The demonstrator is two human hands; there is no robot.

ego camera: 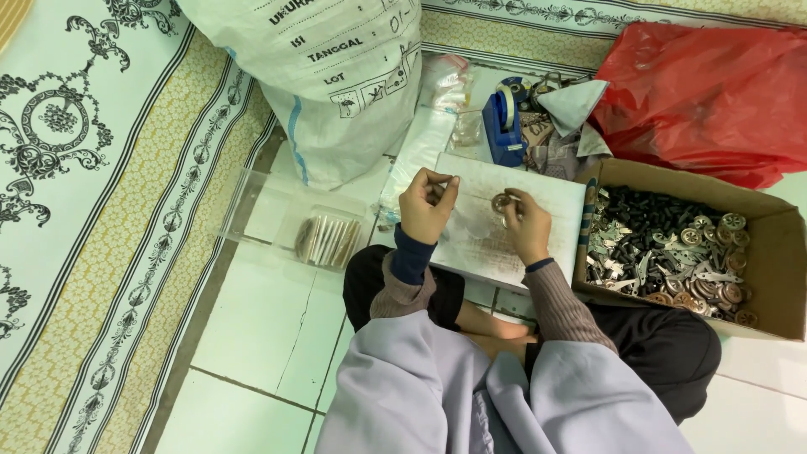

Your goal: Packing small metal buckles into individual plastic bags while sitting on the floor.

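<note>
I sit cross-legged on a tiled floor before a white board (pixel 538 189). My left hand (pixel 425 206) is raised over the board's left edge, its fingertips pinched on a small part too small to make out. My right hand (pixel 528 225) rests on the board and holds a small round metal wheel (pixel 502 202) at its fingertips. To the right an open cardboard box (pixel 773 252) holds several metal wheels, flat metal pieces and black screws.
A large white woven sack (pixel 328 76) stands behind the board. A red plastic bag (pixel 706 92) lies at the back right. A blue tape dispenser (pixel 504 126) sits behind the board. A clear plastic tray (pixel 277 210) with thin packets lies left. A patterned mat (pixel 101 185) covers the left floor.
</note>
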